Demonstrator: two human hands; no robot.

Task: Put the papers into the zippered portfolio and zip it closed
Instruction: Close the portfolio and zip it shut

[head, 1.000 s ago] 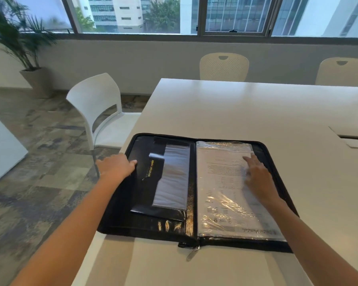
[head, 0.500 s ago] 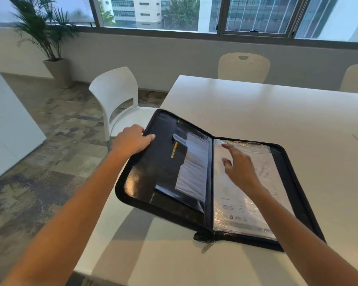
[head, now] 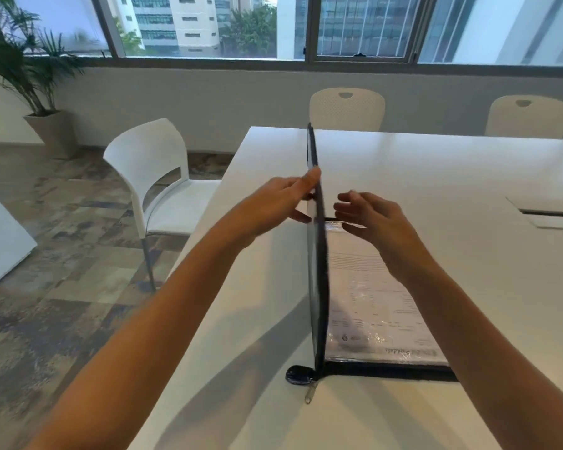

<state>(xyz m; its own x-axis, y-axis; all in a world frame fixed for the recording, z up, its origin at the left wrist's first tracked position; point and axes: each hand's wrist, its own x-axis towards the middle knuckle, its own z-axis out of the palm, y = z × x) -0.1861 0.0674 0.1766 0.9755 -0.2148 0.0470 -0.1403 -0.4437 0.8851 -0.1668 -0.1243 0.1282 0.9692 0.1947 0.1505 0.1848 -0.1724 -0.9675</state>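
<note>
The black zippered portfolio (head: 316,287) lies on the white table (head: 452,177) with its left cover raised upright, seen edge-on. My left hand (head: 280,203) grips that cover's outer edge near its middle. The papers (head: 371,306), in a shiny clear sleeve, lie flat on the portfolio's right half. My right hand (head: 374,222) hovers just right of the raised cover, above the papers' far end, fingers apart and holding nothing. The metal zipper pull (head: 309,393) dangles at the near end of the spine.
A white chair (head: 156,183) stands at the table's left side. Two beige chairs (head: 346,108) stand at the far edge. A cable hatch (head: 553,216) is set in the table at right. A potted plant (head: 30,86) stands by the window.
My left hand has swung the left cover up from flat to vertical. My right hand has lifted off the papers and moved toward the cover.
</note>
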